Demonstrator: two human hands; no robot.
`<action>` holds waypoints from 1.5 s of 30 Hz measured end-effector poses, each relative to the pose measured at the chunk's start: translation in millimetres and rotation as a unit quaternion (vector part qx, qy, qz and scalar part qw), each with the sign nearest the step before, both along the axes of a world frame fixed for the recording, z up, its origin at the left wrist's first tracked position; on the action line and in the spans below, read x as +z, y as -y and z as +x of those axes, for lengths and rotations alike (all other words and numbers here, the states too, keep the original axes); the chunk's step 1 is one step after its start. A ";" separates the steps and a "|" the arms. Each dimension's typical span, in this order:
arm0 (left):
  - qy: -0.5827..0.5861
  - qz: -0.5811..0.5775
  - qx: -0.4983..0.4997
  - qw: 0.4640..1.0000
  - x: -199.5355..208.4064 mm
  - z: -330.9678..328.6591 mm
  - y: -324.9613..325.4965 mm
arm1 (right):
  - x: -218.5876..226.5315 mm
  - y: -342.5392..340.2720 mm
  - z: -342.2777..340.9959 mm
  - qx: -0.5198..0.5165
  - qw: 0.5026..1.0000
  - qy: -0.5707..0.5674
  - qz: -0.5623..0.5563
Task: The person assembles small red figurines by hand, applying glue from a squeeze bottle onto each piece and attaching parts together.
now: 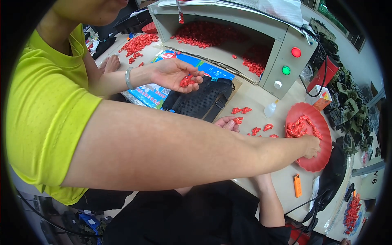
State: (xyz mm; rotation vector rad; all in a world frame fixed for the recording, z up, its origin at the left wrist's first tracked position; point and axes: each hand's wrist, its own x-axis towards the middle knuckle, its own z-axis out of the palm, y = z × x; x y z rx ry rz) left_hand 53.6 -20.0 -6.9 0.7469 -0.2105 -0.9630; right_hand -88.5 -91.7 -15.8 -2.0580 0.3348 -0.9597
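My left hand (226, 123) pinches a small glossy red plastic piece (238, 120) between thumb and fingers, just beyond another person's bare arm. That arm hides the rest of my left arm. My right forearm (271, 202) rises from the lower edge and passes under the same arm, so my right hand is hidden. Several more red pieces (256, 131) lie on the table around my left hand. The person's right hand (312, 147) reaches into a scalloped red bowl (322, 161) holding red pieces; their left hand (173, 73) holds red pieces in its palm.
A grey metal box (281, 87) with lit buttons stands at the back, red pieces heaped inside. A small white bottle (270, 109) stands left of the bowl, an orange object (297, 185) below it. A black mesh bag (200, 98) lies beyond my left hand.
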 end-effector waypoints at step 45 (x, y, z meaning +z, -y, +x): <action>0.148 -0.030 -0.022 0.988 8.6 -8.5 -1.0 | 36.0 -17.5 -1.2 -0.003 0.915 -0.158 0.370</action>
